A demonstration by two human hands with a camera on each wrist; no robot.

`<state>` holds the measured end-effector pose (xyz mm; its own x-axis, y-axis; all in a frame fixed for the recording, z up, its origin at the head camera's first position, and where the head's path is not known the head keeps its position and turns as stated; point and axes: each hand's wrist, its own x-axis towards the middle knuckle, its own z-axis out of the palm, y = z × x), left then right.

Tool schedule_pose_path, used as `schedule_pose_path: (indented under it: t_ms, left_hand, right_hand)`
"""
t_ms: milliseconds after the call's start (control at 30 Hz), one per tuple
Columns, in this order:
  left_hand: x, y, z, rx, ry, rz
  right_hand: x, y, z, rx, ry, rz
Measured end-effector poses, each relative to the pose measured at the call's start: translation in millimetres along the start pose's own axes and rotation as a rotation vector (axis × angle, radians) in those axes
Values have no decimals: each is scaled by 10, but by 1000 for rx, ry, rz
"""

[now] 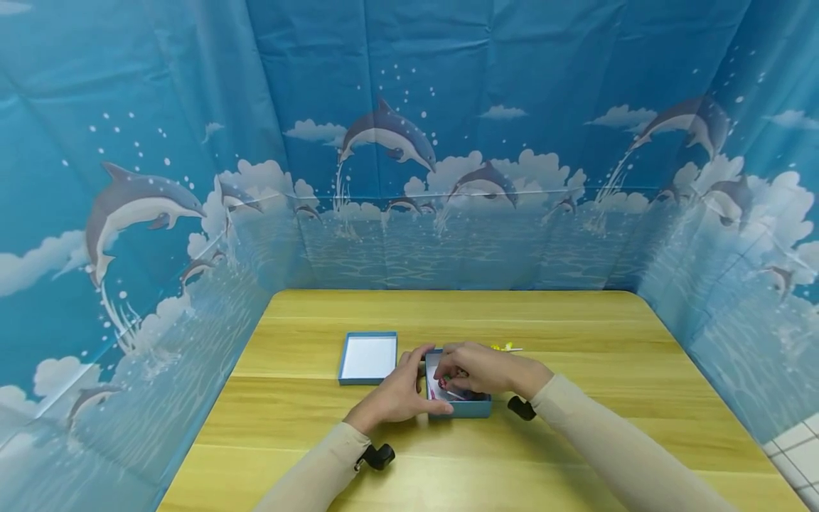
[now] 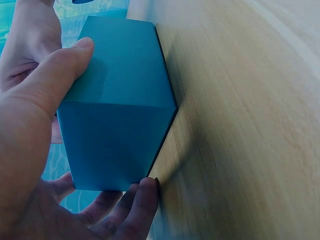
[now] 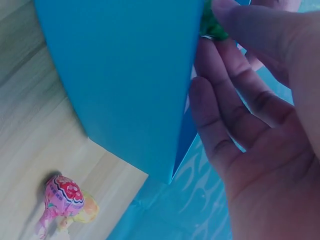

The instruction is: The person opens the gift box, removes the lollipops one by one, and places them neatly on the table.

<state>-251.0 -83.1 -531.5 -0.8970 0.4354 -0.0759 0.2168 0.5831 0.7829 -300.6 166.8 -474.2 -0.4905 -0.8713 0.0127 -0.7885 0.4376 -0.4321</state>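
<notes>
On the table (image 1: pixel 512 462), your left hand (image 1: pixel 398 392) grips one box (image 1: pixel 466 409). Your right hand (image 1: pixel 480 365) pinches one green item (image 3: pixel 214 27) (two lollipops (image 3: pixel 66 196) outside).

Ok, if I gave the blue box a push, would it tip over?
The blue box would probably slide rather than tip, since it stands flat and looks wider than tall. Its straight edges suggest fairly stiff walls. With the top open, a hard tilt might spill what's inside.

Head view high, forward-down; wrist views close, sharing blue box (image 2: pixel 117 145).
</notes>
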Motion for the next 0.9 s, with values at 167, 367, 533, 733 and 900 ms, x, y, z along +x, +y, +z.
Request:
schedule_pose_path:
  t_ms: [167, 367, 533, 733, 900]
  left_hand:
    - [-13, -4, 5, 1, -4, 1]
    - [-14, 6, 5, 9, -5, 6]
    - [-27, 23, 4, 14, -3, 0]
    - [-46, 27, 5, 8, 1, 2]
    - [-33, 23, 8, 14, -2, 4]
  right_hand:
    - [-36, -19, 26, 5, 57, -9]
    - [-72, -50, 35, 11, 123, -45]
    - [-91, -73, 35, 39, 162, -59]
    - [-117, -71, 41, 59, 186, -60]
    - [-162, -68, 29, 63, 204, -58]
